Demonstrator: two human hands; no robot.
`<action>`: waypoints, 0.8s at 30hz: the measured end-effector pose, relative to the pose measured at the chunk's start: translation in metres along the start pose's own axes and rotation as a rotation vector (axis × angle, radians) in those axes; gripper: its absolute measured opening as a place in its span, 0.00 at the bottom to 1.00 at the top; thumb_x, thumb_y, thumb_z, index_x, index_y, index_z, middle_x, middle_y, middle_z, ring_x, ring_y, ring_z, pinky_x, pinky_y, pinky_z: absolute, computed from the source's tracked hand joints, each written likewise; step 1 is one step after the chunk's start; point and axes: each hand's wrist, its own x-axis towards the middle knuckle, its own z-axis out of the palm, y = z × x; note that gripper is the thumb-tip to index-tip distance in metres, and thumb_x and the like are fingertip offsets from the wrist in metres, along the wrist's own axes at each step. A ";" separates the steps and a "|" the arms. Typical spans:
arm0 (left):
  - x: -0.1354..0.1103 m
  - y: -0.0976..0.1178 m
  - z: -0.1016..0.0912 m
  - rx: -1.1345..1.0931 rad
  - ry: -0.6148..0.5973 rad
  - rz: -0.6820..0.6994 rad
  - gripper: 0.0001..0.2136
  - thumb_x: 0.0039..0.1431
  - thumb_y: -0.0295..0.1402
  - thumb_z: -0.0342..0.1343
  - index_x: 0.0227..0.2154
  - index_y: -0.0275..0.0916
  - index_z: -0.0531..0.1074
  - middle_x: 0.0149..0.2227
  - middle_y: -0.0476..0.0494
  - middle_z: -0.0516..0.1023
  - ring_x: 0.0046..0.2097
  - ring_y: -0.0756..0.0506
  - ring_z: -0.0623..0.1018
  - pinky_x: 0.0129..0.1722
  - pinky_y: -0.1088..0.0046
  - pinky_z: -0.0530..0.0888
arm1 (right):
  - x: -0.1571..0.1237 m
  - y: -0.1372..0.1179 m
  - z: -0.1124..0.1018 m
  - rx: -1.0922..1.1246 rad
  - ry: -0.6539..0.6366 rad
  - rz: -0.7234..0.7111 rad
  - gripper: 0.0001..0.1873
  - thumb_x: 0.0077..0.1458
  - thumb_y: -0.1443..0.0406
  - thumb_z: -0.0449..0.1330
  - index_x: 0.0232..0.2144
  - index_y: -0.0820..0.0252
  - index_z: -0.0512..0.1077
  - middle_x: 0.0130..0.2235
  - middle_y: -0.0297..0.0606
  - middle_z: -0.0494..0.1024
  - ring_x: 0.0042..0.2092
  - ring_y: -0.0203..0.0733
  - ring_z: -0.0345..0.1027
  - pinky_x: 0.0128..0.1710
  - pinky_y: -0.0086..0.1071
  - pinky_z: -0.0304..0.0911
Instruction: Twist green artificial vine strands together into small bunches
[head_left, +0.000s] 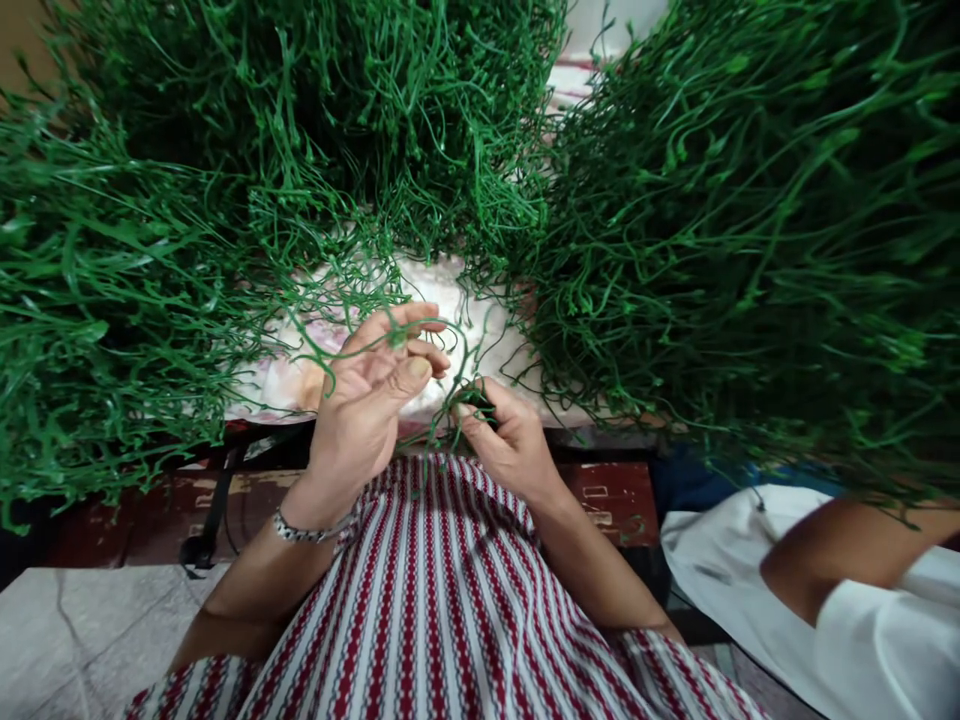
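My left hand (371, 385), with a metal bracelet at the wrist, is raised palm-up, its fingers curled and pinching thin green plastic stems (439, 375). My right hand (506, 440) sits just to its right, fingers closed round the lower ends of the same green stems. Both hands hover over my red-and-white striped garment (427, 600), in front of a pale patterned cloth (450, 290).
Large heaps of tangled green artificial stems lie to the left (112, 300), at the back (375, 110) and to the right (750, 250). Another person's arm in white clothing (840, 560) rests at the lower right. A dark red patterned floor (607, 500) and a grey mat (82, 640) lie below.
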 end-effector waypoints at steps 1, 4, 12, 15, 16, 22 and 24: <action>-0.003 -0.001 -0.003 0.063 -0.020 -0.030 0.11 0.49 0.30 0.61 0.37 0.38 0.74 0.39 0.43 0.75 0.36 0.50 0.74 0.39 0.74 0.70 | 0.000 -0.001 -0.003 0.001 0.001 -0.008 0.11 0.57 0.66 0.50 0.23 0.62 0.58 0.23 0.29 0.59 0.26 0.29 0.52 0.27 0.23 0.50; -0.015 -0.009 -0.011 0.287 -0.083 -0.121 0.08 0.48 0.29 0.61 0.34 0.38 0.75 0.36 0.45 0.74 0.37 0.49 0.73 0.36 0.77 0.70 | 0.000 -0.003 -0.007 -0.028 0.012 -0.001 0.13 0.57 0.64 0.52 0.22 0.62 0.58 0.22 0.29 0.58 0.25 0.29 0.50 0.25 0.24 0.48; -0.025 -0.022 -0.013 0.594 -0.020 0.177 0.04 0.48 0.23 0.58 0.24 0.39 0.74 0.27 0.48 0.73 0.31 0.49 0.72 0.32 0.76 0.69 | 0.000 -0.001 0.003 0.327 -0.136 0.096 0.20 0.55 0.51 0.54 0.28 0.63 0.63 0.24 0.30 0.59 0.26 0.29 0.51 0.24 0.23 0.49; -0.025 -0.022 -0.013 0.614 -0.019 0.217 0.06 0.46 0.21 0.58 0.23 0.39 0.73 0.26 0.48 0.73 0.31 0.50 0.72 0.32 0.76 0.69 | 0.001 0.000 0.006 0.446 -0.148 0.114 0.21 0.49 0.50 0.60 0.30 0.63 0.64 0.25 0.29 0.59 0.26 0.28 0.51 0.26 0.22 0.51; -0.025 -0.022 -0.013 0.583 -0.014 0.179 0.06 0.46 0.21 0.58 0.23 0.39 0.73 0.27 0.48 0.73 0.30 0.50 0.72 0.31 0.76 0.69 | 0.001 0.001 0.007 0.471 -0.167 0.130 0.20 0.49 0.51 0.61 0.30 0.63 0.64 0.25 0.28 0.59 0.27 0.28 0.51 0.26 0.22 0.52; -0.032 -0.014 -0.023 0.483 -0.105 -0.118 0.03 0.50 0.27 0.58 0.23 0.36 0.71 0.23 0.50 0.70 0.25 0.53 0.67 0.25 0.79 0.64 | -0.002 0.005 -0.003 0.354 -0.326 0.116 0.18 0.54 0.54 0.57 0.25 0.64 0.61 0.23 0.28 0.56 0.25 0.28 0.48 0.24 0.23 0.47; -0.030 -0.010 -0.027 0.552 -0.178 -0.169 0.03 0.51 0.28 0.57 0.23 0.36 0.71 0.22 0.50 0.68 0.24 0.53 0.65 0.24 0.79 0.62 | -0.003 0.004 -0.005 0.245 -0.325 0.073 0.18 0.55 0.55 0.56 0.24 0.63 0.60 0.22 0.28 0.56 0.25 0.28 0.48 0.24 0.23 0.46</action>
